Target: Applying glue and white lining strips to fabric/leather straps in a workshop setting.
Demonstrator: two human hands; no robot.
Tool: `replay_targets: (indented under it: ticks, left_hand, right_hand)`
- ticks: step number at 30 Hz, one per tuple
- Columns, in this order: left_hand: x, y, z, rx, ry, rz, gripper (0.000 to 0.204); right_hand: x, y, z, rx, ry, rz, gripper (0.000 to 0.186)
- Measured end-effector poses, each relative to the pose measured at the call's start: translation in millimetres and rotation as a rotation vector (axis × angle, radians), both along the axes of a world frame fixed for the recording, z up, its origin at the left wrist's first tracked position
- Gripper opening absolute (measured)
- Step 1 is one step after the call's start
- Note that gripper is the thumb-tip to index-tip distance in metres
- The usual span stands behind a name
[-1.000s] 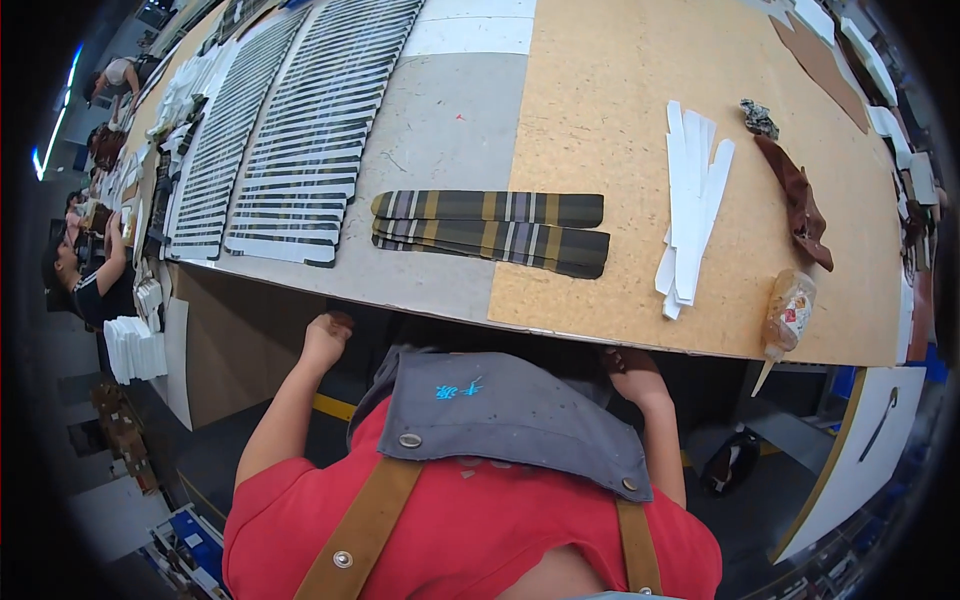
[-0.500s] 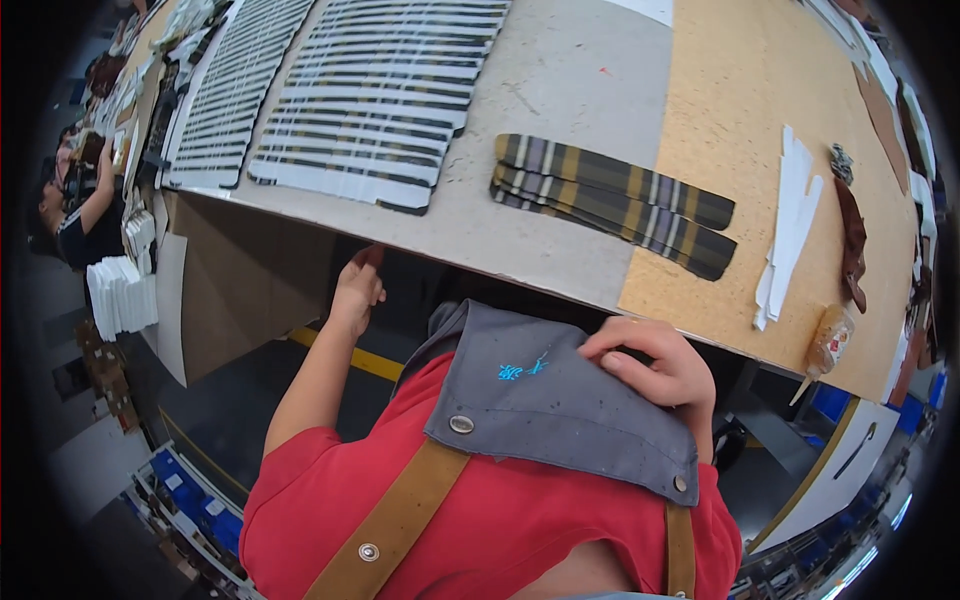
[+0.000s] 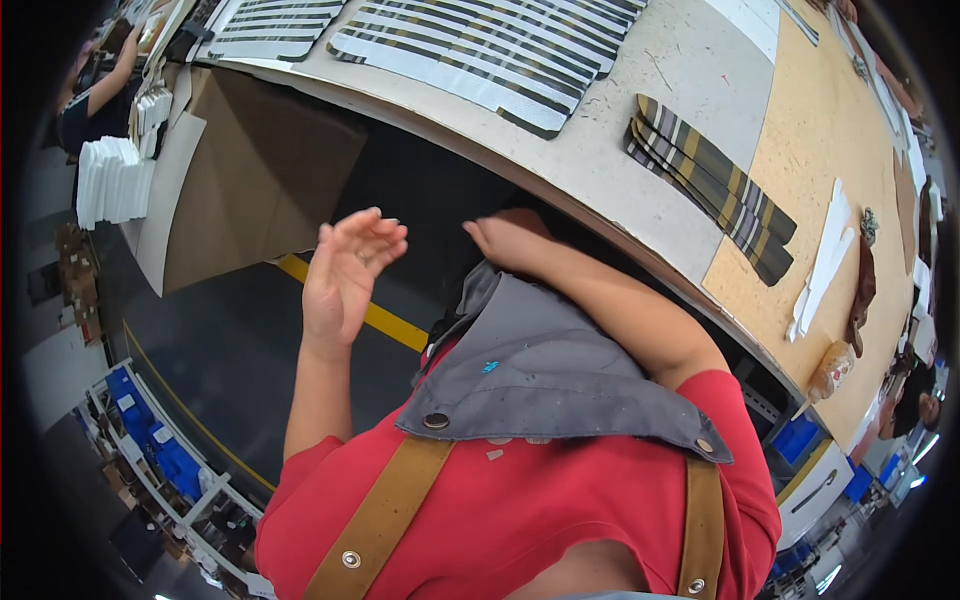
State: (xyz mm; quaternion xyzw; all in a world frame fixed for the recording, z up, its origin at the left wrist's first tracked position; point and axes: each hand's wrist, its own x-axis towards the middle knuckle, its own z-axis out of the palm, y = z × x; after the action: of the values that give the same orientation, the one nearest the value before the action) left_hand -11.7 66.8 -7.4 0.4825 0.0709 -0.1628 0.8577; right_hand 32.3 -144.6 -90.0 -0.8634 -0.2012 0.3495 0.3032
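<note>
From up here the bench (image 3: 690,140) fills the top of my view, grey on the near side and tan board further right. Rows of striped cut panels (image 3: 480,45) lie flat across its far part. A smaller stack of striped fabric strips (image 3: 712,185) sits near the front edge, closest to my hands, touching the bench only and well apart from both.

My left hand (image 3: 345,275) is raised in the air below the bench edge, fingers spread loosely, holding nothing. My right hand (image 3: 510,238) is tucked at the grey apron bib (image 3: 560,375) under the bench lip (blurred, so I cannot tell whether it pinches the bib or just rests there).

I judge the strips light, limp and apt to slide off each other; best gripped across the stack's middle or at one squared end, both layers together.
</note>
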Motion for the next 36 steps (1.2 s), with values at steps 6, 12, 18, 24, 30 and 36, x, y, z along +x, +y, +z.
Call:
replay_targets:
  ticks: [6,12,18,24,30,36]
  left_hand:
    - [15.4,-29.1,-15.1,0.081,0.047,0.004,0.026]
    - [32.3,-57.4,-11.5,-0.039,0.040,-0.187,0.031]
    - [36.1,-78.3,-11.3,-0.271,0.167,-0.341,0.011]
    - [29.0,-91.8,2.2,0.206,0.031,-0.543,0.027]
    - [39.3,-89.2,-1.5,0.756,-0.198,-0.620,0.016]
    - [42.2,-159.0,28.6,-0.239,0.013,-0.615,0.016]
  right_hand:
    - [-21.6,-29.4,11.1,0.350,-0.279,-0.078,0.027]
    - [-43.3,-68.6,57.3,0.508,-0.212,-0.271,0.025]
    - [-49.5,-85.3,66.7,0.635,-0.170,-0.408,0.025]
    - [-55.2,-92.4,73.7,0.681,-0.270,-0.404,0.023]
    - [-57.8,-111.2,86.6,0.742,-0.265,-0.530,0.019]
    - [-73.7,-132.8,101.4,0.930,-0.384,-0.793,0.020]
